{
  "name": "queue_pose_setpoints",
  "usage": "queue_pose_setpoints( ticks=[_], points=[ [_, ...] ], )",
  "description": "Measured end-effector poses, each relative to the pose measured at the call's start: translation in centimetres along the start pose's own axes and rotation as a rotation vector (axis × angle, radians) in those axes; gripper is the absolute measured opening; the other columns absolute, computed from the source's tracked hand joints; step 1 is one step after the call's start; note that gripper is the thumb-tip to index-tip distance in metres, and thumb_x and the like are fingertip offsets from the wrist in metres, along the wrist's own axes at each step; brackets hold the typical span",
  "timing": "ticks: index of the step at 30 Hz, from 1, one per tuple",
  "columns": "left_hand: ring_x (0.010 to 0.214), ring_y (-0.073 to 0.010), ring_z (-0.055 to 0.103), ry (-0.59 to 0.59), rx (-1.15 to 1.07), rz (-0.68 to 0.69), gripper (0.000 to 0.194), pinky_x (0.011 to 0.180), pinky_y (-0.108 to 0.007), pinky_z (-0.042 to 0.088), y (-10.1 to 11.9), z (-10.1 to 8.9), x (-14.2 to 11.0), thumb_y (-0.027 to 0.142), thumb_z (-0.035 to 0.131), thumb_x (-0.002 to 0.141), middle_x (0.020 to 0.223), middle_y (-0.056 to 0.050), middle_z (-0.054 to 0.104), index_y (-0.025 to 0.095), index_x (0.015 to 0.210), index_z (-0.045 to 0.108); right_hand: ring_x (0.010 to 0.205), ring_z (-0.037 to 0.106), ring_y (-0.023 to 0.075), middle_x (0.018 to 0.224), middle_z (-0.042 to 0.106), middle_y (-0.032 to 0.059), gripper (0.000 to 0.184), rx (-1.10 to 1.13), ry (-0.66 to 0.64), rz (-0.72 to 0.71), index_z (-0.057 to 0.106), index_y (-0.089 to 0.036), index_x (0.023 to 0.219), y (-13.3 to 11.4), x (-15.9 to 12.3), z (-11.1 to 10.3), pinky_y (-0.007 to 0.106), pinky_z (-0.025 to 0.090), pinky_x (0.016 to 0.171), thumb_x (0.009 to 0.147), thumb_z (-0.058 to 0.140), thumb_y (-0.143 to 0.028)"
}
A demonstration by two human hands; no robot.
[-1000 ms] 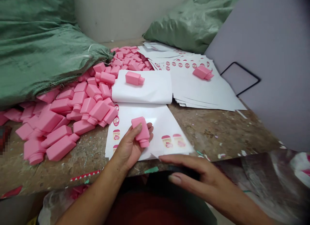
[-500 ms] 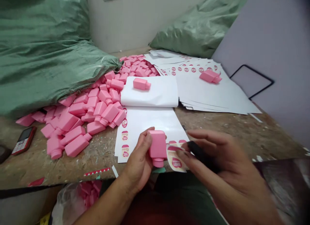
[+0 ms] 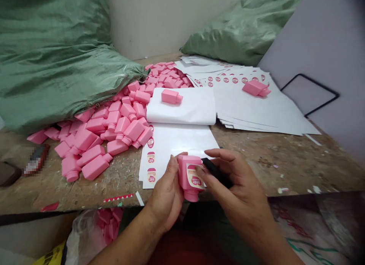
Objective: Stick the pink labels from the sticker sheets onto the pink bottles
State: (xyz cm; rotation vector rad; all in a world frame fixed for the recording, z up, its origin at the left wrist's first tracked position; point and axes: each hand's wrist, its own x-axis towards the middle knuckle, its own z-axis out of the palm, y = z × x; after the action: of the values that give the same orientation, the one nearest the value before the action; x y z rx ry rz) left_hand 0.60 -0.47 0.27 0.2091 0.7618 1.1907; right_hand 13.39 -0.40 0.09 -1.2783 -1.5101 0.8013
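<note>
Label [image 3: 195, 176] on pink bottle [image 3: 183, 176], held at the tabletop's [image 3: 288, 162] near edge.
Left hand [image 3: 167, 196] grasps the bottle, neck nearmost; right hand [image 3: 241, 177] has its thumb [image 3: 211, 184] against the label, grip closure indeterminable. Recommended: hold the bottle face steady, square the label, smooth outward from one side to limit creasing. Label sheet [image 3: 182, 137] lies just beyond.
</note>
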Motion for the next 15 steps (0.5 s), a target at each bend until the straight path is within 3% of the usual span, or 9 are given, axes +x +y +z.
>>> queue_pose_setpoints(
  ticks=[5, 10, 15],
  points=[
    [0.114, -0.0233, 0.061, -0.025, 0.007, 0.01, 0.036, 0.103, -0.038, 0.045, -0.2, -0.3, 0.0, 0.04, 0.037, 0.101, 0.111, -0.011, 0.069, 0.016, 0.114, 0.061, 0.067, 0.063, 0.0129, 0.078, 0.066, -0.0053, 0.023, -0.038, 0.012, -0.029, 0.056, -0.03, 0.109, 0.4, 0.2, 0.4, 0.024, 0.05, 0.059, 0.087, 0.062, -0.026],
    [0.113, -0.0229, 0.06, -0.065, 0.08, 0.054, 0.033, 0.099, -0.035, 0.045, -0.2, -0.9, -0.1, 0.043, 0.052, 0.096, 0.112, -0.009, 0.067, 0.018, 0.114, 0.059, 0.068, 0.065, 0.0144, 0.08, 0.067, -0.0037, 0.024, -0.1, 0.017, -0.048, 0.056, -0.029, 0.111, 0.5, 0.1, 0.5, 0.025, 0.05, 0.058, 0.088, 0.062, -0.027],
    [0.105, -0.0166, 0.063, -0.098, 0.196, 0.034, 0.04, 0.091, -0.026, 0.044, -0.2, -1.0, -0.5, 0.02, 0.069, 0.083, 0.109, -0.002, 0.068, 0.024, 0.121, 0.055, 0.066, 0.065, 0.0196, 0.083, 0.072, 0.0016, 0.021, -0.343, 0.051, -0.175, 0.061, -0.025, 0.109, 0.6, -0.1, 0.6, 0.031, 0.048, 0.059, 0.088, 0.059, -0.025]
  ],
)
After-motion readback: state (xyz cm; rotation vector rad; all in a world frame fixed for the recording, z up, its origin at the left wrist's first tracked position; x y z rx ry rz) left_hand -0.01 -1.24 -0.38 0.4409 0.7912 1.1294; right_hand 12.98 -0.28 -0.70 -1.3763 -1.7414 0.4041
